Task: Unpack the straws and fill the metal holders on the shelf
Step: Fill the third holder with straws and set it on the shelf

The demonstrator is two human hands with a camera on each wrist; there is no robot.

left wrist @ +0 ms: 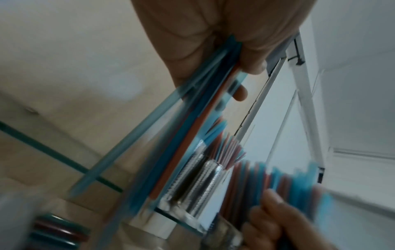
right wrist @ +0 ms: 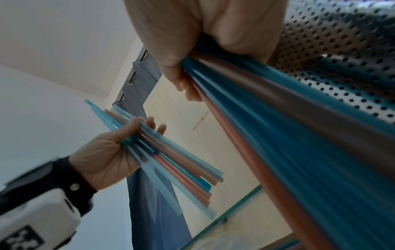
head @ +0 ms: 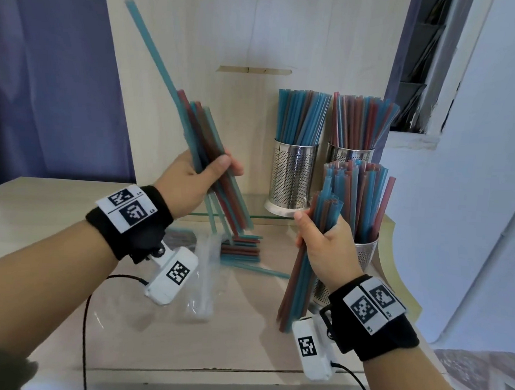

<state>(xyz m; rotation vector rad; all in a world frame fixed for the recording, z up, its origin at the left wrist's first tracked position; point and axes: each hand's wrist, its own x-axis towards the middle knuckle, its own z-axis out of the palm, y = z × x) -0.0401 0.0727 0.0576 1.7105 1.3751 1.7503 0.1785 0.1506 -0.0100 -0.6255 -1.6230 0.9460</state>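
Gripping straws, both hands' grips hover over a pale wooden shelf (head: 38, 211) by white walls.

My head camera looks forward and down from above both forearms, taking in the pale wooden shelf top (head: 53, 212) and the perforated shiny metal holders (head: 292, 173) ahead at arm's reach. My left wrist camera sits right under the left hand (left wrist: 213, 42), looking up along its loose fan of blue and red plastic straws (left wrist: 181, 135) toward the same holders (left wrist: 198, 177), blurred. My right wrist camera, just as close beneath the right hand (right wrist: 203, 33), faces up and leftward, sharing the left hand (right wrist: 111, 155) and its straws (right wrist: 171, 162) with the head view.
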